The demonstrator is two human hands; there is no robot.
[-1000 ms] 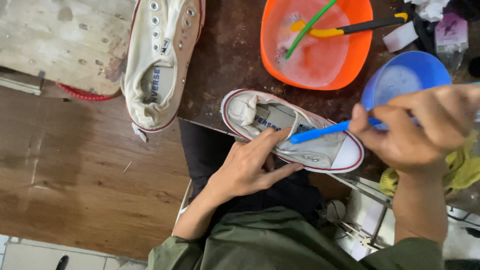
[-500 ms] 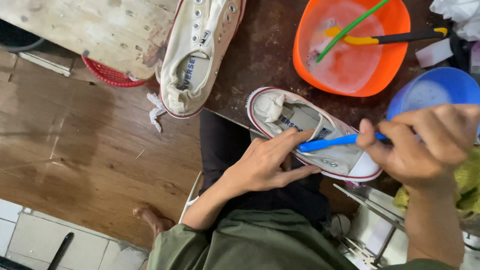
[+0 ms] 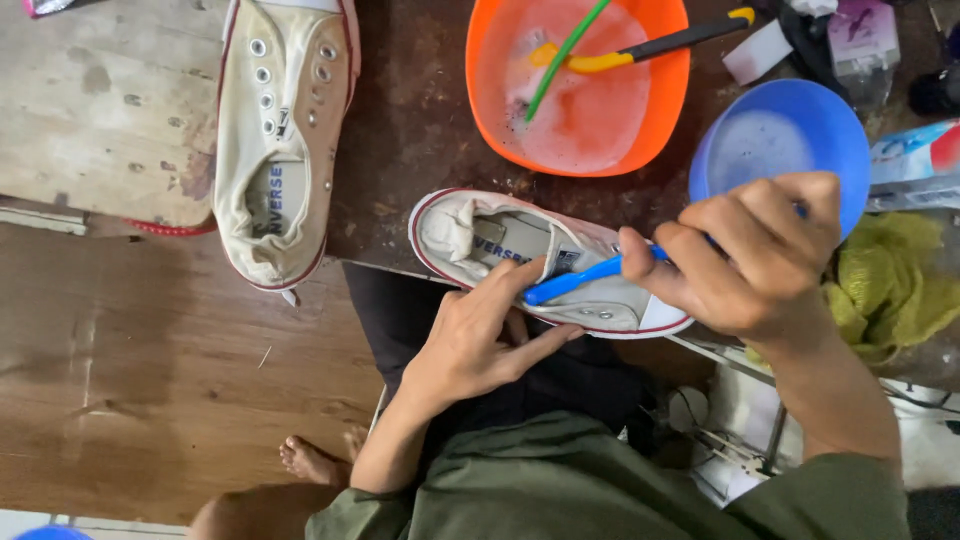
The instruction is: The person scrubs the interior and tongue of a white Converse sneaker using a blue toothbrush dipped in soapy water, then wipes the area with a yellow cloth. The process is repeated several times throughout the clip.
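At the far left a worn, pale wooden board [image 3: 100, 110] lies on the dark brown worktop [image 3: 410, 130], and a cream canvas lace-less sneaker with a red sole stripe [image 3: 285, 130] rests partly on the board, its heel hanging over the worktop edge above the brown wooden floor [image 3: 150, 380]. A bare foot [image 3: 310, 462] shows on that floor near the bottom.

Near the middle, the left hand [image 3: 480, 335] presses its fingers against the near side of a white canvas sneaker with a red-striped sole [image 3: 540, 265], which lies on the front edge of the worktop, above the person's lap; the grip of this hand is loose, steadying the shoe rather than clenched around it. A blue plastic toothbrush [image 3: 580, 278] lies across the shoe's opening, its head inside by the tongue.

Above, an orange plastic basin of soapy water [image 3: 580, 90] holds a green stick and a yellow-and-black brush.

To the right, the right hand [image 3: 755, 255] has its grip clenched around the toothbrush handle. Behind it stands a blue plastic bowl [image 3: 780, 140], with a crumpled yellow-green cloth [image 3: 885, 285] just beside it at the right edge.
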